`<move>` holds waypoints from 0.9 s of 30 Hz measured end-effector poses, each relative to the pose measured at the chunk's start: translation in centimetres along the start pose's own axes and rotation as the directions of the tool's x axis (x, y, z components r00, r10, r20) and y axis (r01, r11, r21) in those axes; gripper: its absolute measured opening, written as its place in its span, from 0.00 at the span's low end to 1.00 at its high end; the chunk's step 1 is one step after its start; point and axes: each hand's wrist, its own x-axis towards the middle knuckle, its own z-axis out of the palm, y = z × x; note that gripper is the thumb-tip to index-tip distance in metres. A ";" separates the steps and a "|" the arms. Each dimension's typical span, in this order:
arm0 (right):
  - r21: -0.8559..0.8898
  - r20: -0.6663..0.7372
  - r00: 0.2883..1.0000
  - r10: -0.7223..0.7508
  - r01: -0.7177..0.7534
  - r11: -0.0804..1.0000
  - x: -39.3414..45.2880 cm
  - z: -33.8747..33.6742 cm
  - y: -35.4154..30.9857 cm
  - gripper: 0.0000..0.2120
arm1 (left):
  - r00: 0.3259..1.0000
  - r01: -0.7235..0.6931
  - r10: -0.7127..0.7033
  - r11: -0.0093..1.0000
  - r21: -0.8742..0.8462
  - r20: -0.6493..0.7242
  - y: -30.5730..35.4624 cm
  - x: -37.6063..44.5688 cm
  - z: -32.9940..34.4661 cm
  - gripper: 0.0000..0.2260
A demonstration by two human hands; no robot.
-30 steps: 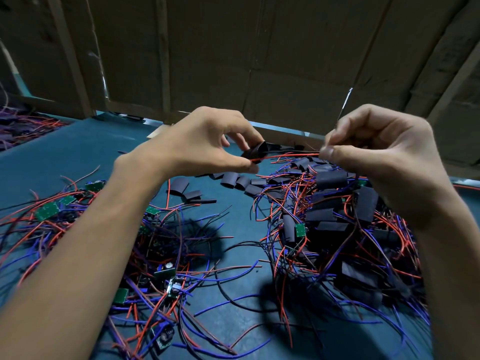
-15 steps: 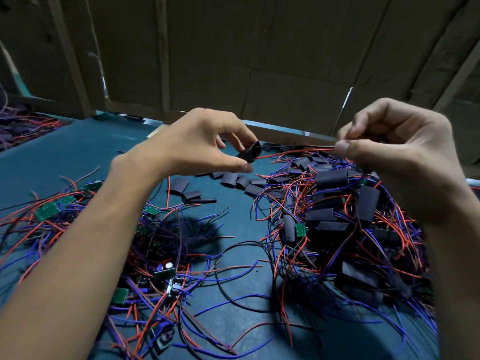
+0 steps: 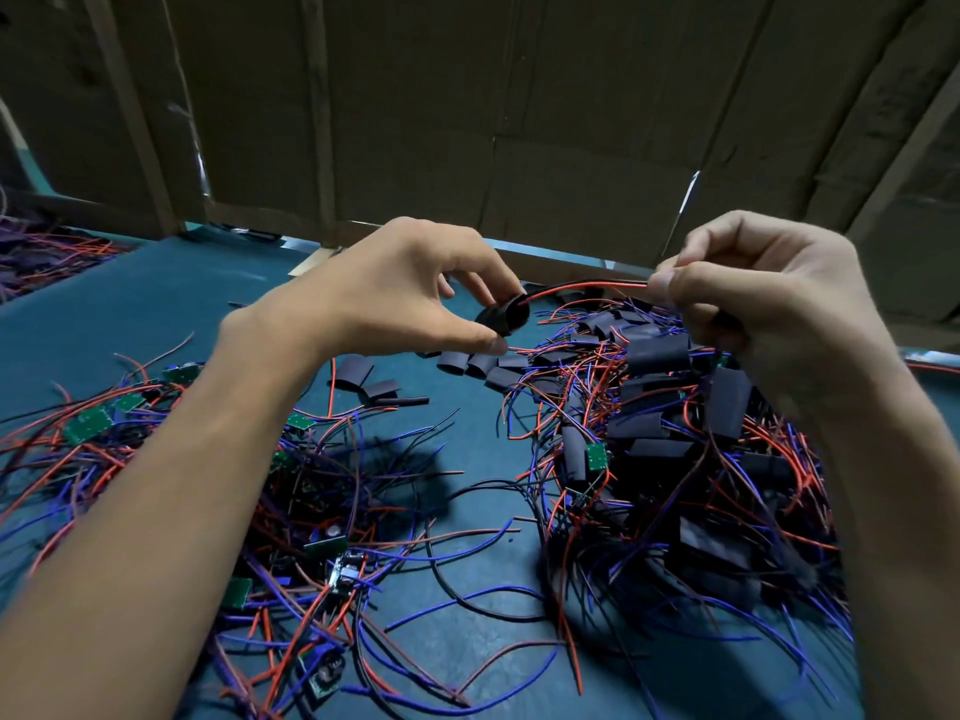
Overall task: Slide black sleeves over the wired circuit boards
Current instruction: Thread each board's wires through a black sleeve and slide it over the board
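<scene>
Wires (image 3: 587,289) now further through sleeve (image 3: 503,317)

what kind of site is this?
Likely a small manual electronics assembly bench: heaps of wired circuit boards, loose black sleeves on a teal table, cardboard walls behind. The hands thread wires into a sleeve.

Bare desk (image 3: 130,324) strip far-left gives open passage; wire tangle (image 3: 291,511) left, sleeved pile (image 3: 675,459) right, cardboard wall (image 3: 519,122) blocks behind.
</scene>
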 end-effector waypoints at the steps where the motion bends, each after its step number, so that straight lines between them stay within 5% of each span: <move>1: -0.002 0.018 1.000 0.009 -0.009 1.000 -0.1 0.2 0.1 0.10 | 1.000 -0.003 0.003 1.000 -0.011 -0.002 0.0 0.1 0.1 0.14; 8: -0.236 0.047 0.998 0.049 -0.037 0.971 -0.4 4.8 2.7 0.09 | 0.980 -0.141 0.156 0.983 0.121 -0.123 0.4 0.9 1.2 0.06; 11: -0.287 -0.034 0.958 0.284 -0.281 0.916 -0.2 5.0 3.2 0.15 | 0.974 -0.137 0.162 0.978 0.156 -0.159 0.2 0.9 0.9 0.05; 14: -0.138 0.083 0.887 0.455 -0.442 0.886 -0.1 3.1 2.6 0.17 | 0.978 -0.092 0.127 0.975 0.202 -0.168 -0.5 0.5 0.0 0.06; 18: 0.106 0.146 0.917 0.371 -0.387 0.916 0.2 1.3 1.9 0.09 | 0.989 -0.068 0.097 0.970 0.234 -0.115 -0.8 0.3 -0.4 0.09; 23: -0.175 0.082 0.953 0.290 -0.273 0.946 0.1 3.0 3.1 0.03 | 0.982 -0.170 0.184 0.958 0.231 -0.042 0.5 0.9 1.2 0.12; 27: -0.130 0.010 0.958 0.286 -0.282 0.951 0.3 3.3 3.9 0.05 | 0.972 -0.214 0.232 0.942 0.259 -0.037 1.1 1.3 2.3 0.12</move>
